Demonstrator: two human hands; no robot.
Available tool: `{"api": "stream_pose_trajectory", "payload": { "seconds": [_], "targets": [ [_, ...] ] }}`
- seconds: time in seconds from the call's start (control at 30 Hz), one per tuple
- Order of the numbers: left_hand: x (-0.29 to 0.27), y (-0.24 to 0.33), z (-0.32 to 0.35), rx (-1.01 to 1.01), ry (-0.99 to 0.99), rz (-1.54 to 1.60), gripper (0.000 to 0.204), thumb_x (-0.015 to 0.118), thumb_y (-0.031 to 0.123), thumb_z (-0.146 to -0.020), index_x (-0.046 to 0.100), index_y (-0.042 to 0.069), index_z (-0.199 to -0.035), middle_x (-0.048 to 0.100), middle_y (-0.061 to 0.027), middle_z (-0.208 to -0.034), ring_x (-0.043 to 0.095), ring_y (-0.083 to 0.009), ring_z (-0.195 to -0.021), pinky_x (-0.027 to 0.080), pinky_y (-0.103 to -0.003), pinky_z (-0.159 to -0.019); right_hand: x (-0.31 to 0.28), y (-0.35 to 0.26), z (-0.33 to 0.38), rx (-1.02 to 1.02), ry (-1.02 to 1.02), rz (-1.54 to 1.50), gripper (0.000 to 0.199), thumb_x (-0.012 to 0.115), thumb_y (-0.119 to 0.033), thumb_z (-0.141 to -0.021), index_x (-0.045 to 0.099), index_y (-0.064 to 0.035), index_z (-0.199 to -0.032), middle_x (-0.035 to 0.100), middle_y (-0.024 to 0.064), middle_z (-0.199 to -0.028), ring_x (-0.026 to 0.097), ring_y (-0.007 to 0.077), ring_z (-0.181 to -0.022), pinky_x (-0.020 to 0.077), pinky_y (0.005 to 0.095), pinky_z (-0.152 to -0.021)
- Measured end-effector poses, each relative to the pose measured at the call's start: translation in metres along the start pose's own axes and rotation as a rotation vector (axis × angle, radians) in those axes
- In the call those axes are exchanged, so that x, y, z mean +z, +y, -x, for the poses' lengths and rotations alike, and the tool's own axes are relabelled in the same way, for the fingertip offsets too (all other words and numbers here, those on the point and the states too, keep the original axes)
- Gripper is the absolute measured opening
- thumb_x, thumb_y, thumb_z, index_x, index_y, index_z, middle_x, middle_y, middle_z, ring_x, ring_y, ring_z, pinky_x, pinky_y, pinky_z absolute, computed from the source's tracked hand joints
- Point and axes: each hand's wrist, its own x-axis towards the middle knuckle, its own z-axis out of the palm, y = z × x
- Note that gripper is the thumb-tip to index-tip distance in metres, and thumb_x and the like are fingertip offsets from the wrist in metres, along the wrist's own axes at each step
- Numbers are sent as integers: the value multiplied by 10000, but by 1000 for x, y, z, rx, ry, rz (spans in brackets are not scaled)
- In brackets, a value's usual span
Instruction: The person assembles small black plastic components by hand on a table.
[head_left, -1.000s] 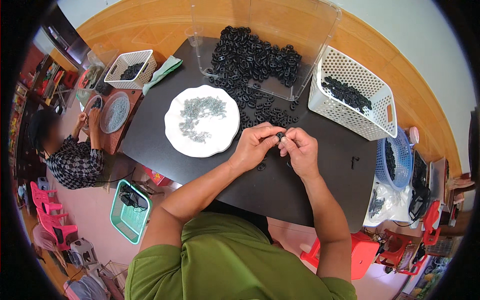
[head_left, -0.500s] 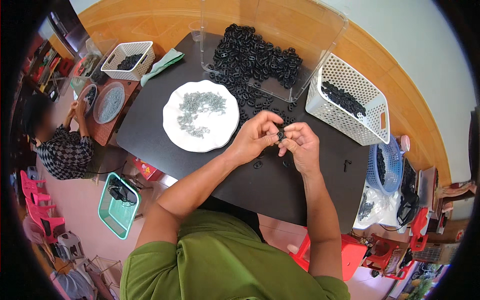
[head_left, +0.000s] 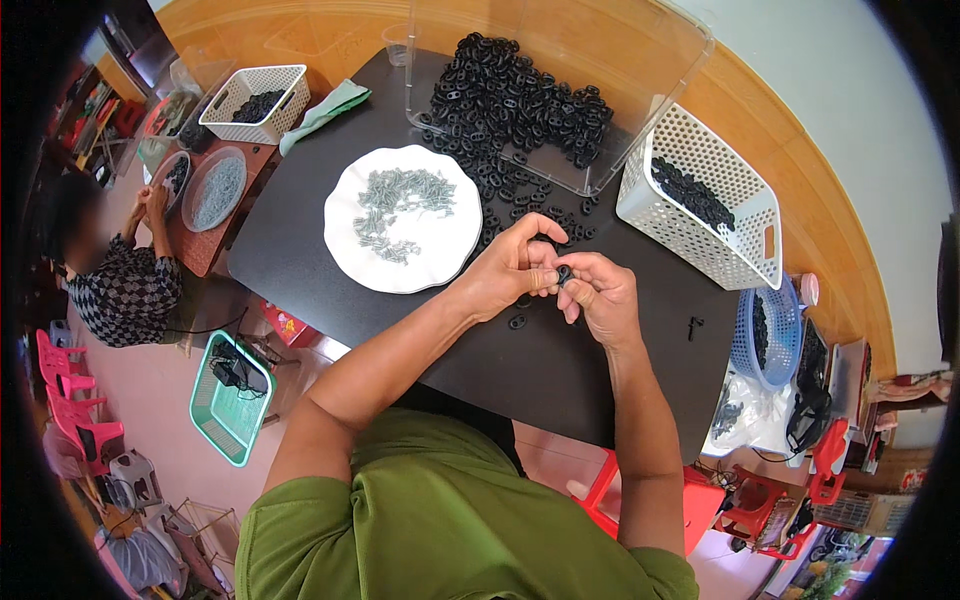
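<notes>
Above the dark table, my left hand (head_left: 506,270) and my right hand (head_left: 607,300) meet fingertip to fingertip. Pinched between them is a small black oval piece with holes (head_left: 565,273), partly covered by thumbs and fingers. Whether a pin is in the grip too, I cannot tell. A scalloped white plate (head_left: 345,258) left of my hands carries many small silvery pins (head_left: 400,195). Just beyond my fingers, loose black oval pieces (head_left: 515,185) spread from a large heap (head_left: 510,95) inside a clear bin lying on its side (head_left: 655,50). One black piece (head_left: 517,322) lies below my left hand.
Right of the bin stands a white perforated basket (head_left: 745,235) holding black parts. A small black part (head_left: 695,327) lies near the table's right side. Beyond it is a blue basket (head_left: 795,345). At left, another person (head_left: 125,290) works beside a tub of pins (head_left: 218,190).
My hands have closed in slightly, and the black piece now shows more between the fingertips. The whole view has shifted a little. The other person remains in the same place.
</notes>
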Motion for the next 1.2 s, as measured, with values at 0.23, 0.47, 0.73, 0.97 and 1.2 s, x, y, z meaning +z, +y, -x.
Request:
{"api": "stream_pose_trajectory", "payload": {
  "seconds": [0.23, 0.47, 0.73, 0.97, 1.2],
  "targets": [
    [2, 1, 3, -24, -47, 50, 307, 583, -3, -796, 414, 40, -1048, 503, 3, -714, 497, -68, -637, 387, -197, -571, 2, -3, 2, 60, -26, 4, 176, 548, 29, -824, 572, 19, -998, 589, 70, -679, 535, 82, -513, 424, 183, -422],
    [2, -3, -6, -7, -63, 43, 295, 599, 44, -816, 449, 50, -1070, 552, -6, -744, 508, -61, -634, 397, -181, -572, -1, -15, 0, 73, 28, -17, 147, 543, 16, -823, 564, 25, -968, 586, 75, -677, 539, 90, -530, 435, 188, -438],
    [1, 3, -8, 111, 164, -103, 164, 542, 48, -848, 503, 25, -1005, 546, 3, -673, 490, -42, -589, 392, -176, -527, -66, -83, -1, -333, 675, 540, 210, 554, 24, -795, 557, 51, -1004, 589, 89, -732, 548, 109, -587, 458, 225, -537],
    [2, -8, -12, 179, 238, -336, 84, 528, 51, -865, 533, 28, -945, 529, 23, -690, 501, -38, -624, 393, -174, -550, -126, -107, -26, -389, 753, 912, 304, 543, -26, -831, 514, 93, -1109, 594, 69, -784, 544, 106, -619, 458, 217, -568],
    [0, -16, -12, 191, 295, -427, 50, 531, 48, -859, 539, 14, -896, 531, 18, -690, 506, -46, -622, 400, -185, -549, -41, -29, -7, -291, 240, 1119, 94, 622, -52, -736, 592, -5, -811, 567, 121, -751, 577, 266, -680, 456, 327, -618]
  ]
}}
